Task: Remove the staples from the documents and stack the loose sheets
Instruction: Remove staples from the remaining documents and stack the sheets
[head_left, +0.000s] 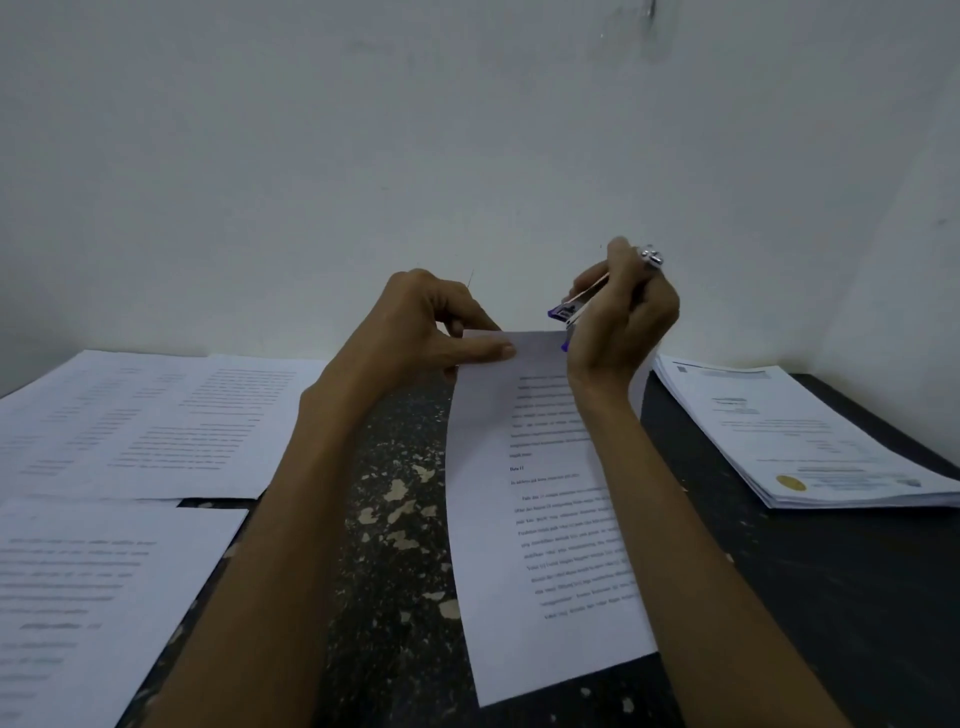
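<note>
A printed document (540, 519) lies lengthwise on the dark worn table (395, 519) in the middle, its far end lifted. My left hand (431, 325) pinches the top left corner of that document between thumb and fingers. My right hand (623, 317) grips a small blue and silver stapler-like tool (571, 306), whose tip sits at the document's top edge. A ring shows on that hand. No staple can be made out.
Loose printed sheets (156, 421) lie spread at the left, with another sheet (98, 597) nearer me. A thick pile of documents (810, 441) rests at the right near the wall corner. A pale wall (467, 156) rises just behind the table.
</note>
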